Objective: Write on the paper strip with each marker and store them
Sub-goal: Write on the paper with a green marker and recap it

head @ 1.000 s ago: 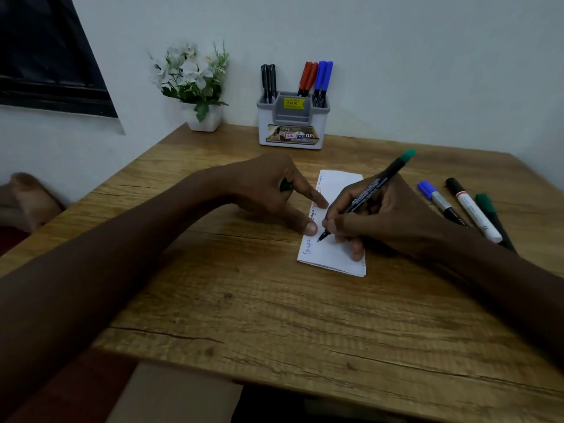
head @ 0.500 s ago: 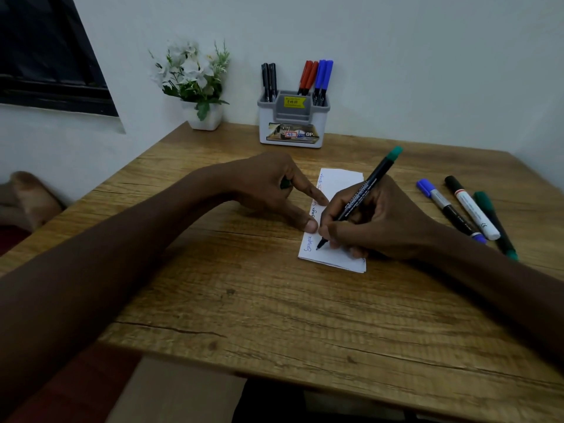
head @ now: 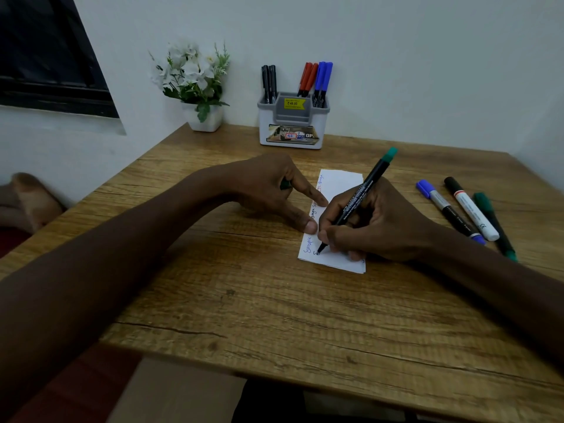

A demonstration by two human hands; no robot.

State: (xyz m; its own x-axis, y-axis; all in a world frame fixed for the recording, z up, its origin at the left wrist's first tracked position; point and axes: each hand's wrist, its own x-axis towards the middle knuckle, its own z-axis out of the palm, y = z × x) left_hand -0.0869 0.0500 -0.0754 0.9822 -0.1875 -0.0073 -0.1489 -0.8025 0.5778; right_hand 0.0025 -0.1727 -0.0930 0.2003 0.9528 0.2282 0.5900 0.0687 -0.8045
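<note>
A white paper strip [head: 338, 184] lies on the wooden table [head: 274, 300], with written words along its left edge. My right hand [head: 372, 221] grips a black marker with a green end [head: 366, 190], its tip touching the strip's near left corner. My left hand [head: 274, 190] presses the strip's left edge with thumb and forefinger, and its curled fingers hold a dark green cap [head: 286, 185]. At the back stands a white and grey holder [head: 293, 123] with black, red and blue markers in it.
Three markers lie on the table to the right of my right hand: a blue-capped one [head: 445, 209], a white one with a black cap [head: 471, 209] and a green one [head: 494, 224]. A white pot of flowers [head: 198, 87] stands at the back left by the wall.
My right hand has slid the marker tip down the strip toward its near end and a new mark has started there. My left hand has stayed in place.
</note>
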